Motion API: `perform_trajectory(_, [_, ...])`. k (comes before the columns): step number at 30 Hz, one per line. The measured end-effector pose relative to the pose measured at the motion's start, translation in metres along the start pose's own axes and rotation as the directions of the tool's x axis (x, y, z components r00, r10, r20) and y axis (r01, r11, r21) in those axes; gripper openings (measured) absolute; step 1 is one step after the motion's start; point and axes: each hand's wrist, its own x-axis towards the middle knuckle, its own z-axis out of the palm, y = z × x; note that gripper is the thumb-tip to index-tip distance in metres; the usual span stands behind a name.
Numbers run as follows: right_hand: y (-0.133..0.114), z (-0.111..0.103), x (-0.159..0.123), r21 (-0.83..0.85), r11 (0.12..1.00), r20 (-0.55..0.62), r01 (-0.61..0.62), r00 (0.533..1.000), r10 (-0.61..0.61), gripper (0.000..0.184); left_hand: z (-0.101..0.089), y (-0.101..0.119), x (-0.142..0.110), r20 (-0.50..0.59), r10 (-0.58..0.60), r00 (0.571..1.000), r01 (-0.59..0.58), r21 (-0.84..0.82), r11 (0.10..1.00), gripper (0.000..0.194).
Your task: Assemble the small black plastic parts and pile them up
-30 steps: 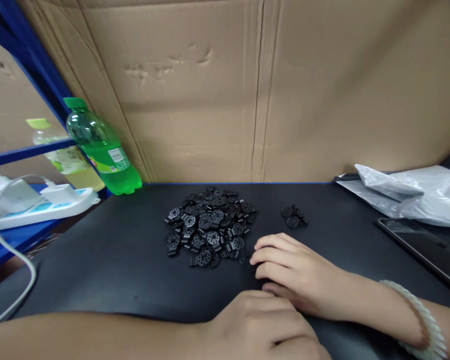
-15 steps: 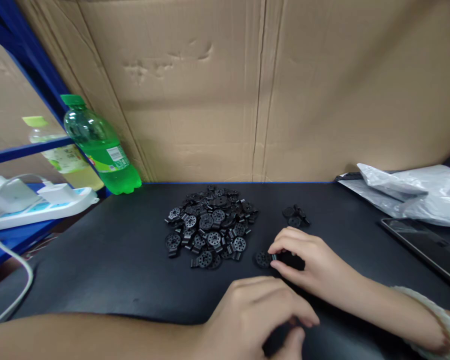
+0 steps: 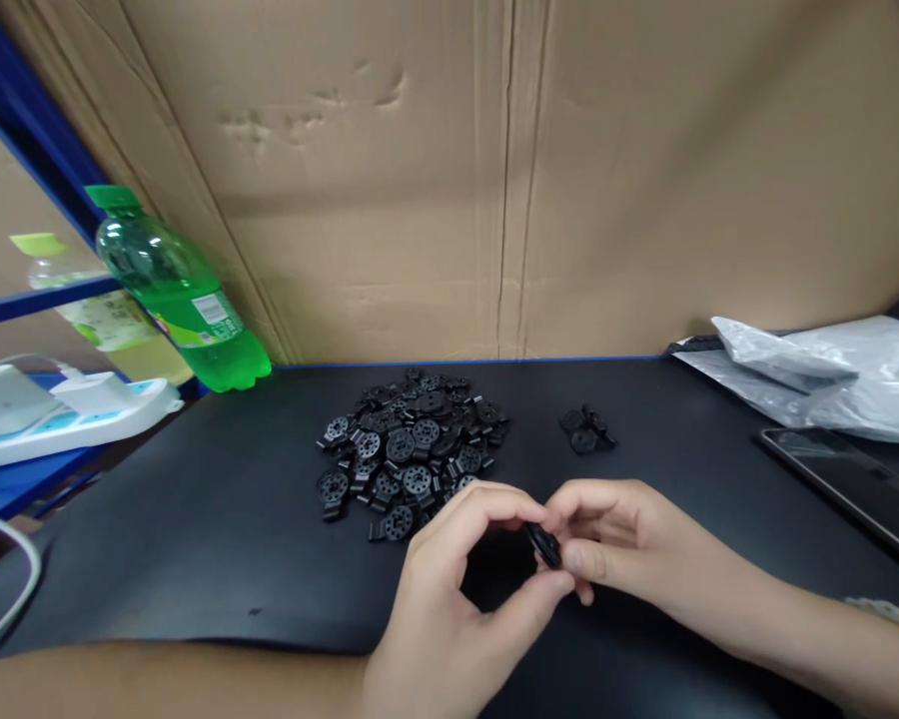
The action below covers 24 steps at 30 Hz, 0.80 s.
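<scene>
A heap of small black round plastic parts [image 3: 409, 449] with holes lies on the black table top [image 3: 217, 519]. A few more of them sit in a little group [image 3: 585, 431] to its right. My left hand [image 3: 460, 599] and my right hand [image 3: 621, 534] meet just in front of the heap. Together they pinch one black round part [image 3: 544, 545] between fingertips, held a little above the table. Both hands have their fingers curled.
A green bottle [image 3: 176, 295] leans at the back left, beside a white power strip [image 3: 67, 414] on a blue shelf. Cardboard [image 3: 509, 170] walls the back. Grey plastic bags [image 3: 816, 374] and a dark phone [image 3: 846, 484] lie at the right.
My right hand took a black part from beside the heap and lifted it. My left hand rose from the table edge and joined it on the part.
</scene>
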Motion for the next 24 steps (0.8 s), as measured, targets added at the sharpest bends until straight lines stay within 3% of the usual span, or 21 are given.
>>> perform_trajectory(7, [0.0030, -0.0027, -0.0008, 0.079, 0.995, 0.077, -0.068, 0.995, 0.062, 0.013, -0.0023, -0.0002, -0.0011, 0.027, 0.017, 0.999, -0.017, 0.002, 1.000, 0.028])
perform_trajectory(11, [0.0012, -0.0026, -0.0016, 0.172, 0.983, 0.174, -0.061, 0.984, 0.030, 0.021, -0.0020, -0.0004, 0.0017, 0.074, 0.122, 0.990, -0.123, 0.004, 0.992, 0.032])
perform_trajectory(15, [-0.0029, -0.0007, -0.0014, 0.070, 0.997, 0.197, -0.036, 0.980, 0.022, 0.028, -0.0011, 0.0015, 0.0032, 0.113, 0.217, 0.970, -0.220, 0.013, 0.976, 0.032])
perform_trajectory(24, [-0.0027, -0.0016, -0.0008, 0.086, 0.987, 0.236, -0.138, 0.965, 0.115, 0.017, -0.0002, 0.0084, 0.0027, 0.089, 0.201, 0.976, -0.197, -0.046, 0.979, 0.032])
